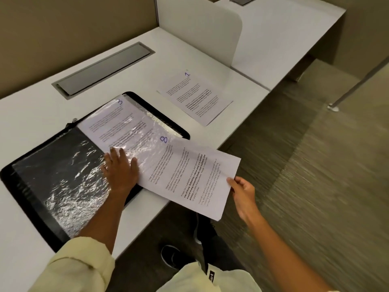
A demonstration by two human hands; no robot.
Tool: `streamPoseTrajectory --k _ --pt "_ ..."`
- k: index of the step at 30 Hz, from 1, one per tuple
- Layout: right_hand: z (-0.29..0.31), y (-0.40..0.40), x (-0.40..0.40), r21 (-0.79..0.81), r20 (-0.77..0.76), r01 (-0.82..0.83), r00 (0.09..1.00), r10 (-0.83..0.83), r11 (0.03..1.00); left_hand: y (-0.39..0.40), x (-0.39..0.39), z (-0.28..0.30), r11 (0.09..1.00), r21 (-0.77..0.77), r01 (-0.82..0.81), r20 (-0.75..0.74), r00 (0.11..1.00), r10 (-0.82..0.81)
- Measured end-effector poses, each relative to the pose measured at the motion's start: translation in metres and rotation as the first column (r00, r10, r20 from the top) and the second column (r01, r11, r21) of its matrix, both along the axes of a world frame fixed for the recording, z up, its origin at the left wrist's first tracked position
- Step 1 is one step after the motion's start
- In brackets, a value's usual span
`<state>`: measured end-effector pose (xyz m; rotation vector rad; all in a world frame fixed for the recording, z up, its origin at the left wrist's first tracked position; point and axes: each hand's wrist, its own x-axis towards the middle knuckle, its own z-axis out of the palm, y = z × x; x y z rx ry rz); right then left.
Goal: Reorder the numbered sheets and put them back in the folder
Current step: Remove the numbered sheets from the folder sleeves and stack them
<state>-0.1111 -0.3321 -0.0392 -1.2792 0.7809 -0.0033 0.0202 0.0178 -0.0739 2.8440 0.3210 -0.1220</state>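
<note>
Hands: left [120,169] presses folder [25,186], right [242,192] pinches sheet 8 [189,175] overhanging desk edge [147,209].

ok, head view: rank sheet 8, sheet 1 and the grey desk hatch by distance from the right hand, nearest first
1. Sheet 8: pinched at its near corner by the right hand, hanging over the desk edge.
2. Sheet 1: flat on the desk, up and left of that hand, beside the white divider.
3. Grey desk hatch: farthest, far left at the back of the desk, beyond the open folder.
</note>
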Motion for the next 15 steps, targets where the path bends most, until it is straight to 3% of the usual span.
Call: streamPoseTrajectory --k 15 --pt "0.006 -0.056 0.002 0.032 0.045 0.220 0.974 -0.221 0.975 -0.024 0.015 -0.004 0.996 -0.040 0.080 0.044 0.996 -0.079"
